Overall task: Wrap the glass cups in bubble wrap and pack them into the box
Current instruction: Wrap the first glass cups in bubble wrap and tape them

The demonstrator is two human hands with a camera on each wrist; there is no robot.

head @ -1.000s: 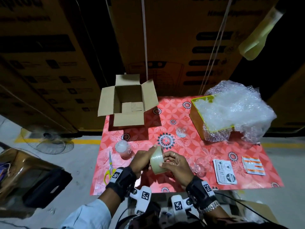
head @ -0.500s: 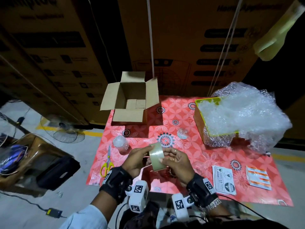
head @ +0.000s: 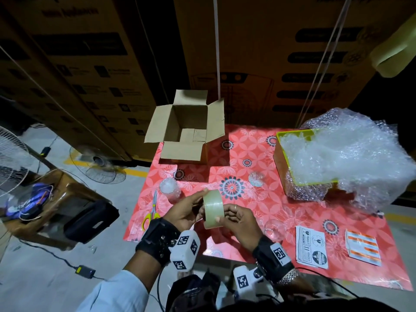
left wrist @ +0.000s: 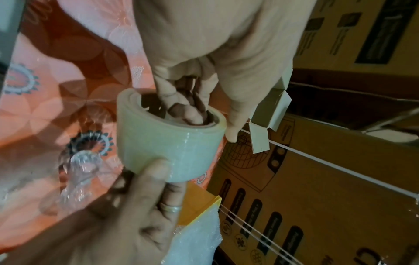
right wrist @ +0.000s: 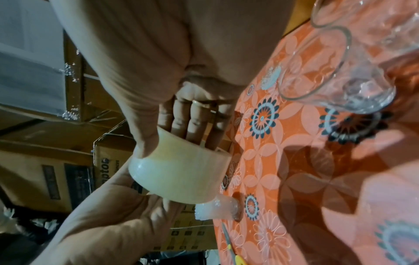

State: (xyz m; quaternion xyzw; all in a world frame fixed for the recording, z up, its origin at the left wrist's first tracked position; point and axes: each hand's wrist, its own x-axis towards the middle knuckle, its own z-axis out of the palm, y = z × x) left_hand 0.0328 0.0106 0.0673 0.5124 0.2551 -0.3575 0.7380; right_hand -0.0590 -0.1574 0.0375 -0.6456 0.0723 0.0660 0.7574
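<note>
Both hands hold a roll of clear packing tape (head: 213, 209) above the near part of the table. My left hand (head: 199, 204) grips it with fingers (left wrist: 181, 105) inside the core. My right hand (head: 225, 216) pinches it, thumb (left wrist: 156, 170) on the outer face, ringed fingers (right wrist: 192, 122) behind. A bubble-wrapped cup (head: 168, 192) stands left of the hands, a bare glass cup (head: 273, 230) to the right, and a small wrapped piece (head: 256, 179) farther back. The open cardboard box (head: 186, 152) sits at the far left corner. Loose bubble wrap (head: 344, 154) overflows a yellow bin (head: 292, 134).
Yellow-handled scissors (head: 153, 210) lie at the table's left edge. Fragile labels (head: 313, 248) and orange stickers (head: 362, 246) lie near the front right. Large cartons (head: 247, 52) wall off the back. A fan (head: 99, 167) and a brown stool (head: 67, 199) stand on the floor to the left.
The tape roll stays held between both hands and has risen slightly. The head view has swung left. Nothing on the table has moved.
</note>
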